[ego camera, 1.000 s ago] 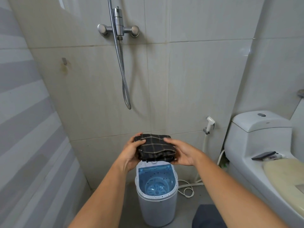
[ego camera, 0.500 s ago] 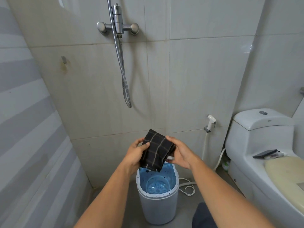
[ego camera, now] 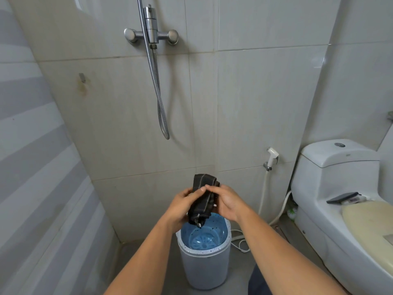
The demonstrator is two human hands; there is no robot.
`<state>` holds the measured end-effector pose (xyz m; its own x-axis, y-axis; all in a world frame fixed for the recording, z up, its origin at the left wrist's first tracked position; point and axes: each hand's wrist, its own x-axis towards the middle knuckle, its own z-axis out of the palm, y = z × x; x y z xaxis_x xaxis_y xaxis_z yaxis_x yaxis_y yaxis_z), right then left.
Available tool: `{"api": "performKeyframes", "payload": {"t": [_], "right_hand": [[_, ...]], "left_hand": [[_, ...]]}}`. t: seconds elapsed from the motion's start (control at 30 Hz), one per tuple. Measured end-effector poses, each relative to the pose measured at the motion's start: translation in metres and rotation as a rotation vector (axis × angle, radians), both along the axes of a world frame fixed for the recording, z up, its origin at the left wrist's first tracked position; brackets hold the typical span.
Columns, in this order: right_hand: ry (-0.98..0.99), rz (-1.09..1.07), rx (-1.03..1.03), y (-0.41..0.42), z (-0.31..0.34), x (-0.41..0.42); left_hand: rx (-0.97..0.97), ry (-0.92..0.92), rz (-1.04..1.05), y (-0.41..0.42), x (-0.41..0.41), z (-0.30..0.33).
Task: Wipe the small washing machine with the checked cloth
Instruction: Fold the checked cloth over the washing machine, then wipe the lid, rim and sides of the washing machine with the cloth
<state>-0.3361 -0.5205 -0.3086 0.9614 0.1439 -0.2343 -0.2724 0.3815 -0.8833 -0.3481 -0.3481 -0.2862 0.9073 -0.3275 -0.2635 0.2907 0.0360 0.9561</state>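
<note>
A small round washing machine [ego camera: 204, 269] stands on the grey floor below my hands, white-grey outside with an open blue tub. The dark checked cloth [ego camera: 203, 204] hangs folded into a narrow upright bundle above the tub's rim. My left hand [ego camera: 182, 206] grips its left side and my right hand [ego camera: 228, 202] grips its right side, fingertips meeting over the cloth's front. The lower end of the cloth dangles just over the tub opening without touching it.
A white toilet [ego camera: 340, 199] with a dark flat object on its ledge fills the right. A bidet sprayer [ego camera: 272, 156] and its hose hang on the tiled wall. A shower mixer [ego camera: 151, 34] with hose is above. A white cord [ego camera: 240, 241] lies behind the machine.
The cloth went from a flat wide fold to a narrow vertical bundle. Both hands closed in together around it and dropped slightly toward the machine.
</note>
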Motion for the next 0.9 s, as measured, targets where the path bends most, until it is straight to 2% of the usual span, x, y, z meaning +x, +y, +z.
{"api": "performKeyframes", "payload": {"t": [0.07,0.13,0.2,0.27,0.37,0.47,0.63,0.8,0.9], "right_hand": [[-0.022,-0.047,-0.082,0.004,0.004,-0.001],[-0.088,-0.125,-0.275,0.009,0.009,-0.003],[-0.151,-0.242,-0.484,0.013,0.012,-0.003],[-0.122,-0.29,-0.567,0.013,0.01,-0.006],[0.013,-0.123,-0.463,0.008,-0.004,-0.015],[0.048,-0.214,-0.282,0.002,-0.035,-0.012],[0.321,-0.258,0.051,0.007,-0.119,0.009],[0.515,-0.111,0.046,0.024,-0.196,0.048],[0.525,-0.033,-0.158,0.035,-0.222,0.092]], "left_hand": [[0.007,-0.001,-0.013,0.002,0.0,-0.004],[0.006,-0.001,0.008,0.002,-0.002,-0.009],[-0.058,0.001,0.081,0.0,-0.003,-0.013],[-0.141,0.018,0.182,-0.001,-0.004,-0.016],[-0.135,0.03,0.219,-0.007,-0.004,-0.023],[0.04,-0.003,0.247,-0.014,-0.004,-0.044],[0.24,0.109,0.355,0.008,0.015,-0.12],[0.373,0.257,0.446,0.049,0.067,-0.215],[0.43,0.303,0.448,0.067,0.107,-0.265]]}}
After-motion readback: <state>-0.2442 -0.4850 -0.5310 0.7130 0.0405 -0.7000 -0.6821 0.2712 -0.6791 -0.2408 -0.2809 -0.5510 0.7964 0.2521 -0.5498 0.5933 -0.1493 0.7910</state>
